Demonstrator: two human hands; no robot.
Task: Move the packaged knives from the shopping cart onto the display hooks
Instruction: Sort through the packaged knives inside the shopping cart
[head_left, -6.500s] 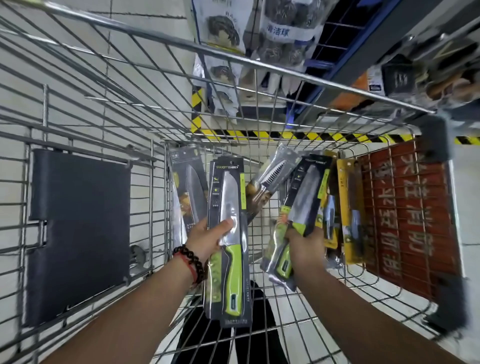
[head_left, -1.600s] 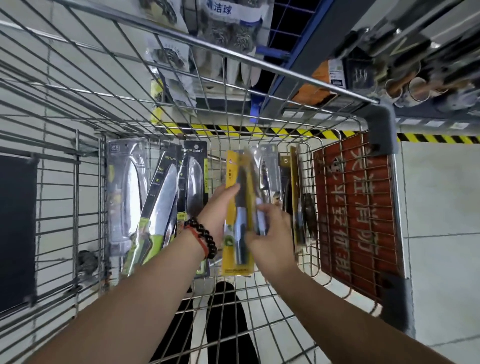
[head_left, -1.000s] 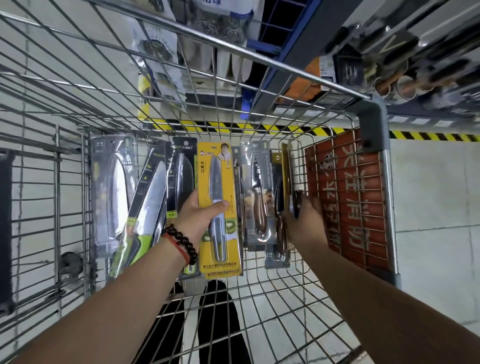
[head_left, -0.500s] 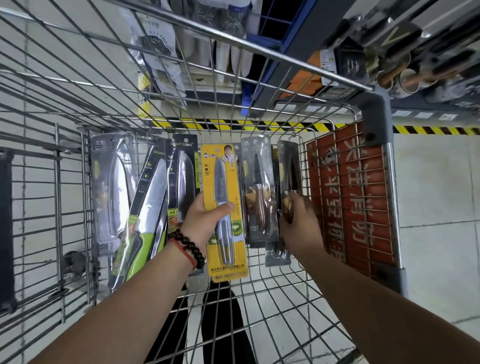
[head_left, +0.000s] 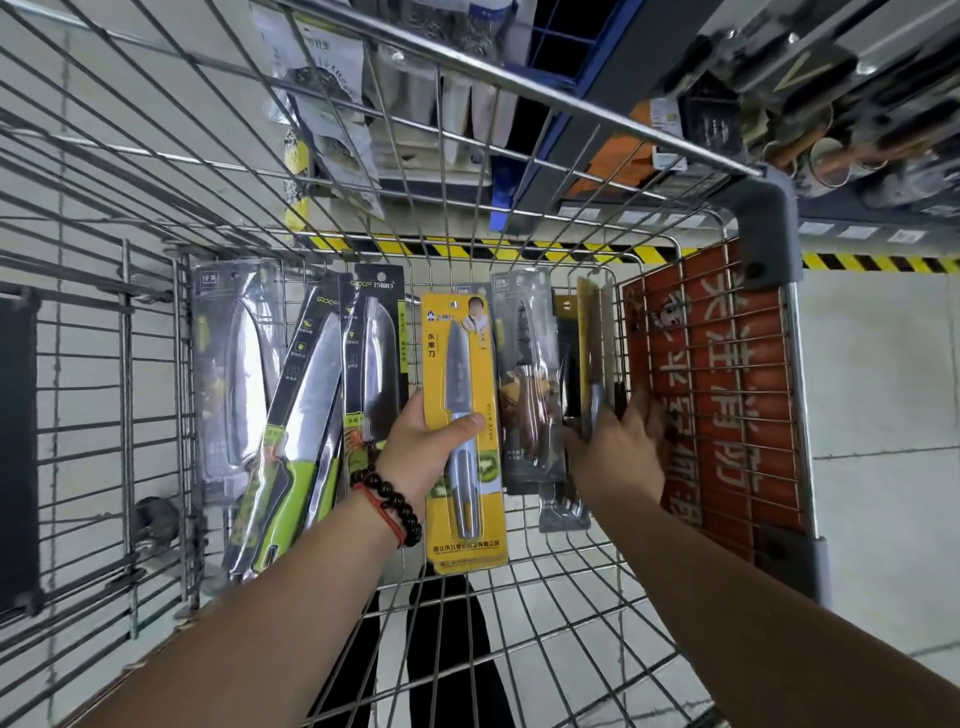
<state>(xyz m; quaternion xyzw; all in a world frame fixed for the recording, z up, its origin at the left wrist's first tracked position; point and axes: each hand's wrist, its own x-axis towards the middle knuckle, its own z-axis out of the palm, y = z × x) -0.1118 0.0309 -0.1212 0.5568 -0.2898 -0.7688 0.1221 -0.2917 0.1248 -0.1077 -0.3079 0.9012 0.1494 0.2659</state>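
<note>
Shopping cart (head_left: 769, 218), wire: packaged knives stand upright against its far wall. Left hand (head_left: 423, 449) grips a yellow-carded knife (head_left: 462, 431), thumb across the card front. Right hand (head_left: 618, 449) pinches an edge-on yellow pack (head_left: 589, 332) beside the red panel (head_left: 727, 384). Green-handled knife packs (head_left: 301, 415) lean at left.

Shelf goods (head_left: 810, 104) blurred, black panel (head_left: 18, 452) cut off at left
</note>
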